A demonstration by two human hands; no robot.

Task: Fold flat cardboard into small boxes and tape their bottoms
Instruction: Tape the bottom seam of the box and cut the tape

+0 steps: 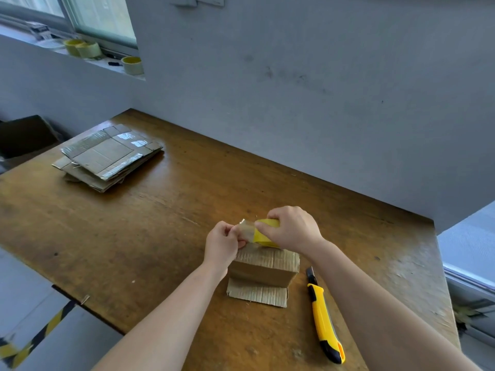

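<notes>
Centrally, right fingers (276,215) round tape roll (265,234), left fingers (229,232) pinching its end, over 1 box (265,266).

Labels (133,139) on the cardboard stack (103,160) are unreadable.

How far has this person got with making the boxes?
Done: one small brown cardboard box stands folded on the wooden table. In hand: the right hand grips a yellow roll of clear tape above it while the left hand pinches the tape's free end. Left: sticking that strip down, probably cutting it with the yellow utility knife beside the box, then folding the stack of flat cardboard sheets at far left.
</notes>
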